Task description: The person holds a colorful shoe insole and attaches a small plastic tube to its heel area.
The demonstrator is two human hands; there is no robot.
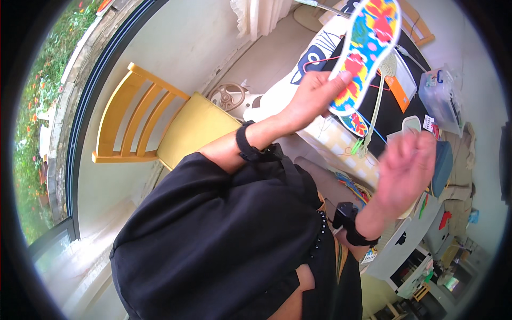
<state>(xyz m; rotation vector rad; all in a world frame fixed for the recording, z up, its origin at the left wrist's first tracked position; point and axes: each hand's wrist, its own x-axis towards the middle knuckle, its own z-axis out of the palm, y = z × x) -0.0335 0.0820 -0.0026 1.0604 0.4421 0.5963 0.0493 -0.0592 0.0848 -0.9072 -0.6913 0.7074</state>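
My left hand point(314, 98) grips an insole point(368, 48) with a bright pattern of red, yellow, blue and green and a white rim. The thumb lies on its patterned face, and the insole is raised over the table. Just below it, a second patterned insole point(354, 124) shows in part. To the right, my right hand point(408, 165) is lifted apart from the insole and blurred. Its fingers look bent together; whatever they may pinch is too small or smeared to see. Both wrists wear black straps.
A table with a black top point(408, 104) carries a pale fly swatter point(388, 65), an orange card point(397, 93) and a clear plastic box point(440, 98). A yellow-seated wooden chair point(200, 130) stands at left, near a toy steering wheel point(229, 97). A blue chair back point(441, 168) is at right.
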